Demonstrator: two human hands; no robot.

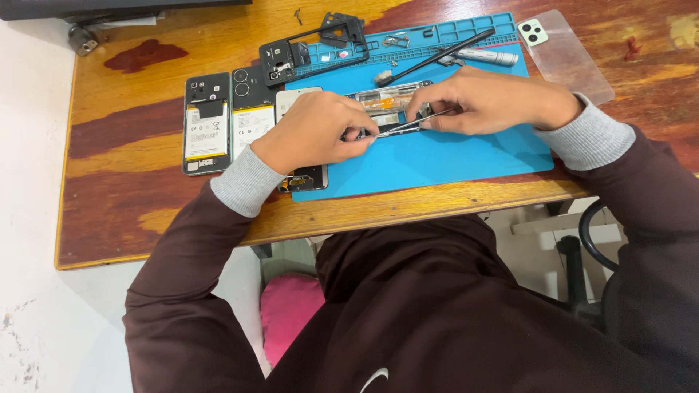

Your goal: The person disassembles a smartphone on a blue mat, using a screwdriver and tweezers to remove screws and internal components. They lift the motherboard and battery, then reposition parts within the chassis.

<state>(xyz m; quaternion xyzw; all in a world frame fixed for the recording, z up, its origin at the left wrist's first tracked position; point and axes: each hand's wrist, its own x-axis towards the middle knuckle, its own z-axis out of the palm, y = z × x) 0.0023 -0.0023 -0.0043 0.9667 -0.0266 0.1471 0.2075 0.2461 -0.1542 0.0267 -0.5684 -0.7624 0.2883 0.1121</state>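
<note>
Seen from above, a person in a dark maroon sweatshirt works at a worn wooden bench [131, 156]. Both hands meet over a bright blue silicone repair mat [451, 156]. The left hand [313, 131] has its fingers pressed together, gripping the near edge of a slim opened phone body [386, 102] lying on the mat. The right hand [484, 98] pinches thin metal tweezers [411, 122], their tips touching the phone. Left of the mat lie two opened phones with white batteries showing [207, 124]. A black plastic phone frame [313, 47] rests at the mat's far edge.
</note>
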